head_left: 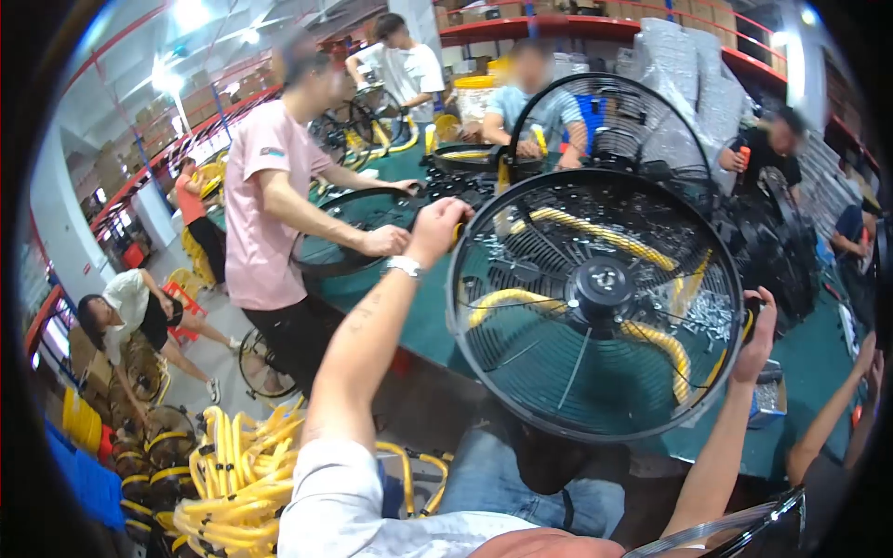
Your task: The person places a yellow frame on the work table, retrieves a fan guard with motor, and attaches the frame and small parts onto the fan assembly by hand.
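A large black round fan [600, 296], with a wire grille and a central hub, is tilted up in front of me over the table. My left hand [437, 231] is closed around the upper left of its rim, beside a small yellow piece. At the lower right edge, my right hand [755, 335] grips the rim with its fingers curled. Through the grille show yellow tubes [521, 299] and many loose silver screws [712, 312]. Whether the tubes are attached to the fan I cannot tell.
The green table [433, 312] carries more fan parts, a standing black fan guard [614, 79] and a small box [767, 395]. Yellow tubes [242, 465] are piled at lower left. A person in pink [265, 195] works at left; others stand across the table and at right.
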The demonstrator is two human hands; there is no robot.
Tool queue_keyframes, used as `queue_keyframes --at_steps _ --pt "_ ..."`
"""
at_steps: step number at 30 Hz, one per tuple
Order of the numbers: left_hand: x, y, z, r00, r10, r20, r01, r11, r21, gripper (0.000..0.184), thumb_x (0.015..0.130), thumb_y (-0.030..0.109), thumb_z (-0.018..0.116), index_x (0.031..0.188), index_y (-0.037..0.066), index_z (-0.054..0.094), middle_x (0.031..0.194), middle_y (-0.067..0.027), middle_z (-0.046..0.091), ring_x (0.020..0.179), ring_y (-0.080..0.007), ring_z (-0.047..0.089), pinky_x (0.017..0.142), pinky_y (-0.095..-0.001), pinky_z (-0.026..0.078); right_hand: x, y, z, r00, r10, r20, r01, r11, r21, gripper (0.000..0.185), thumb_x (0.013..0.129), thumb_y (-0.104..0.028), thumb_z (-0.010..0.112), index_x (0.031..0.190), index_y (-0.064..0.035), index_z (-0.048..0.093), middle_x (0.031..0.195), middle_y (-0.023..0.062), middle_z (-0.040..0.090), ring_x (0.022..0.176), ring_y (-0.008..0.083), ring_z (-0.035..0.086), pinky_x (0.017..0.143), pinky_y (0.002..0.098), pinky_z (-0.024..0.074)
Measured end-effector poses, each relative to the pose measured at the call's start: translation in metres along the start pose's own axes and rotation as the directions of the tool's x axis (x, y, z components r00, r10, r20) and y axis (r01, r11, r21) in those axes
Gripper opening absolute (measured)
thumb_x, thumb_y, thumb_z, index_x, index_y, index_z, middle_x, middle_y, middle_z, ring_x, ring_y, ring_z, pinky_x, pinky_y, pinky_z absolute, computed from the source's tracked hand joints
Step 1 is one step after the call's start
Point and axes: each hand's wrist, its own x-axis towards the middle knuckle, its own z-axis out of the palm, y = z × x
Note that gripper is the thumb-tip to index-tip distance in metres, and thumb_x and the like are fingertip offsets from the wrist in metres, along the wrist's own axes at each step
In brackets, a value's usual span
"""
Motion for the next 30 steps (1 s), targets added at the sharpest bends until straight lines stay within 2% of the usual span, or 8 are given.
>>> queue_keyframes --at_steps 4,6,9,15,18,22,27,30 --pt "0.025 0.051 -0.007 0.83 -0.558 -0.005 0.541 0.802 0.252 0.048 0.088 0.045 0.056 0.09 -0.001 0.069 0.083 -0.0086 0.068 0.078 -0.0173 0.06 0.074 -0.0299 0.047 -0.003 -0.013 0.005 0.999 0.033 0.013 -0.033 0.999 0.007 0.042 0.103 -0.03 0.033 0.126 0.0 0.049 0.114 0.0065 0.056 0.107 0.0139 0.049 0.098 0.0269 0.0334" --pt "0.027 0.03 0.003 0.929 -0.37 0.016 0.282 0.735 0.616 0.058 0.087 0.053 0.052 0.08 -0.002 0.07 0.069 -0.0149 0.066 0.067 -0.0245 0.063 0.065 -0.0342 0.047 -0.002 -0.012 0.005 1.0 -0.007 0.014 0.007 0.999 -0.038 0.042 0.103 -0.031 0.033 0.126 -0.0002 0.049 0.114 0.0062 0.056 0.106 0.0131 0.049 0.097 0.0261 0.0337" --pt "0.004 0.003 0.01 0.989 0.043 -0.139 0.011 0.93 0.366 0.042 0.091 0.036 0.055 0.078 -0.002 0.069 0.065 -0.0102 0.065 0.06 -0.0192 0.061 0.059 -0.0308 0.045 -0.001 -0.01 0.004 1.0 0.006 0.003 -0.006 0.999 -0.054 0.04 0.103 -0.029 0.033 0.125 0.0004 0.049 0.113 0.0069 0.056 0.106 0.014 0.049 0.097 0.0272 0.034" --pt "-0.002 0.005 0.004 0.996 0.026 -0.08 -0.01 0.98 0.201 0.03 0.093 0.022 0.052 0.081 -0.001 0.068 0.074 -0.0038 0.066 0.066 -0.0114 0.056 0.063 -0.0243 0.044 -0.003 -0.017 0.008 1.0 0.015 -0.011 -0.015 1.0 -0.006 0.038 0.103 -0.027 0.033 0.124 -0.0003 0.049 0.112 0.007 0.057 0.104 0.0143 0.05 0.098 0.0272 0.0344" --pt "0.016 0.03 -0.007 0.912 -0.4 0.087 0.407 0.91 -0.083 0.034 0.092 0.026 0.052 0.079 -0.001 0.068 0.076 -0.0065 0.066 0.071 -0.0132 0.058 0.069 -0.0267 0.046 -0.004 -0.025 0.01 1.0 0.018 -0.005 -0.019 0.998 -0.067 0.037 0.103 -0.027 0.034 0.124 -0.0013 0.05 0.113 0.0065 0.057 0.105 0.0137 0.051 0.096 0.0267 0.0356" --pt "0.024 0.026 -0.001 0.929 -0.367 -0.053 0.298 0.652 0.697 0.068 0.09 0.058 0.039 0.091 -0.002 0.071 0.095 -0.0272 0.066 0.094 -0.0374 0.063 0.088 -0.0365 0.045 -0.004 -0.023 0.009 0.999 0.036 0.021 -0.035 0.998 -0.054 0.039 0.103 -0.03 0.033 0.127 -0.0023 0.048 0.116 0.0066 0.056 0.105 0.0132 0.05 0.097 0.027 0.0357" --pt "-0.009 -0.002 0.013 0.968 0.085 -0.236 -0.051 0.988 0.148 0.037 0.095 0.03 0.054 0.081 -0.001 0.068 0.066 -0.0041 0.063 0.06 -0.0069 0.052 0.058 -0.0235 0.041 -0.003 -0.018 0.005 0.999 0.029 0.016 -0.028 0.999 -0.043 0.038 0.103 -0.029 0.034 0.128 -0.0034 0.047 0.116 0.0056 0.055 0.103 0.0116 0.051 0.094 0.0254 0.0377" --pt "-0.008 -0.015 0.014 0.958 0.103 -0.267 -0.078 0.991 0.105 0.037 0.096 0.03 0.052 0.082 0.0 0.069 0.07 -0.0021 0.065 0.061 -0.0072 0.053 0.059 -0.0234 0.042 -0.004 -0.022 0.008 0.999 0.033 0.002 -0.033 0.998 -0.048 0.037 0.103 -0.027 0.034 0.126 -0.0023 0.049 0.116 0.0062 0.056 0.103 0.0136 0.051 0.096 0.0279 0.0376"
